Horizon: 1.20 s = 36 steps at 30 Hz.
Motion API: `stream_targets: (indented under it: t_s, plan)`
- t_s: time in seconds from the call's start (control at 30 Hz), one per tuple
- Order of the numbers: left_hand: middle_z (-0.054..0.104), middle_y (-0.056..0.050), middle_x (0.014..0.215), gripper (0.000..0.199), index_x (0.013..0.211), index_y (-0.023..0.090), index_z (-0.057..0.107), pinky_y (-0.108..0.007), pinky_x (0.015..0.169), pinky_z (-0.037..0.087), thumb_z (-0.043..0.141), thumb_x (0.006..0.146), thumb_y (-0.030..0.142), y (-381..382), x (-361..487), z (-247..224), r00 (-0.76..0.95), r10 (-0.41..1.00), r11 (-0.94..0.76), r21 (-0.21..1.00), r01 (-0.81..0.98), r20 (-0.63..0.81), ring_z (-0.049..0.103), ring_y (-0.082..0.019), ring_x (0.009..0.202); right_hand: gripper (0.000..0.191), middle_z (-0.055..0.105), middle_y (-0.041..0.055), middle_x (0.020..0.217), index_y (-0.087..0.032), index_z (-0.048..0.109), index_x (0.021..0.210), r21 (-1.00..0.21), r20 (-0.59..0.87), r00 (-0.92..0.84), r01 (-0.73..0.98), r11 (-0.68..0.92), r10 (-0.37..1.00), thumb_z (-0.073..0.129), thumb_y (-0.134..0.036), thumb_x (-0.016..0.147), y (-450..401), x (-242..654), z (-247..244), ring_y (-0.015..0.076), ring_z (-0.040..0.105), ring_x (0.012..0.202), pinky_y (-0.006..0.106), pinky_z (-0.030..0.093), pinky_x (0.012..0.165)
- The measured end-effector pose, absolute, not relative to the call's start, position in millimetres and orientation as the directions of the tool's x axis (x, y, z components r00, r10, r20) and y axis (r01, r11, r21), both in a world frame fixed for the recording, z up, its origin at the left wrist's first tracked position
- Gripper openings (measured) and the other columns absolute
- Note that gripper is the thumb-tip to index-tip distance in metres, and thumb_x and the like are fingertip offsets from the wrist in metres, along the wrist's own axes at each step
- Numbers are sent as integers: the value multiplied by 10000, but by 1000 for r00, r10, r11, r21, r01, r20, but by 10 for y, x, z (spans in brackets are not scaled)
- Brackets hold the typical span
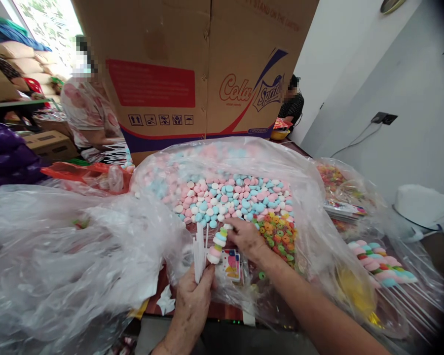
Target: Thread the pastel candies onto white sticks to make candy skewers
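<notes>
While the left hand [195, 292] clasps sticks [198, 254], the right hand [248, 239] beyond pinches stacked candy [219, 240], apparently threading, next needing steady pressure.

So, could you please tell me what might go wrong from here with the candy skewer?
The left hand grips several loose white sticks in a bunch, so one might slip out.

The right hand has its fingers at the top of the candy skewer, so pressing hard could squash or split a piece.

Loose ring candies lie just beside the right hand, so a nudge might scatter some.
</notes>
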<state>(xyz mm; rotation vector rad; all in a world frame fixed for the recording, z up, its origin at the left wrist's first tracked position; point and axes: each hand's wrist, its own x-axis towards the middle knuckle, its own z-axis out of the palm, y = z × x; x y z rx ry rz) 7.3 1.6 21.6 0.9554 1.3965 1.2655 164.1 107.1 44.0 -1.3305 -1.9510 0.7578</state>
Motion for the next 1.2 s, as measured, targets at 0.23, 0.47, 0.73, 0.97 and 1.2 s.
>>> stream_targets:
  t_s: [0.23, 0.47, 0.73, 0.97, 1.2]
  plan:
    - [405, 63, 462, 368, 507, 211, 487, -232, 454, 268, 572, 821, 383, 24, 32, 251, -82, 994, 86, 987, 132, -76, 375, -126, 466, 313, 688, -2, 686, -160, 744, 864, -966, -161, -128, -181, -183, 979, 797, -265, 573, 948, 1846, 736, 130, 601, 581, 273, 497, 596]
    - [417, 59, 513, 348, 525, 213, 458, -241, 486, 252, 507, 852, 323, 26, 23, 303, -15, 997, 80, 972, 220, -78, 361, -125, 495, 325, 715, 8, 753, -172, 772, 902, -968, -135, -156, -191, -164, 979, 804, -250, 588, 966, 1915, 858, 91, 555, 574, 240, 456, 583]
    - [407, 62, 533, 335, 554, 220, 432, -245, 498, 249, 484, 866, 332, 35, 32, 319, 6, 996, 87, 968, 234, -91, 357, -129, 515, 344, 736, 22, 822, -176, 769, 955, -982, -126, -210, -112, -152, 970, 789, -263, 623, 964, 1930, 812, 127, 628, 682, 276, 500, 686]
    - [414, 56, 545, 335, 577, 215, 462, -247, 513, 273, 487, 870, 375, 33, 30, 292, 1, 996, 86, 969, 230, -89, 372, -137, 535, 348, 742, 45, 1041, -208, 750, 1051, -986, -30, -246, 167, 12, 969, 702, -371, 748, 891, 1889, 857, 229, 673, 940, 391, 521, 874]
    - [420, 53, 535, 309, 795, 175, 642, -255, 498, 295, 487, 860, 434, 13, 54, 334, -42, 996, 89, 978, 191, -82, 382, -152, 514, 353, 713, 39, 1147, -235, 690, 1179, -829, 249, -314, 420, 369, 916, 491, -334, 905, 782, 1795, 757, 223, 664, 1059, 374, 524, 942]
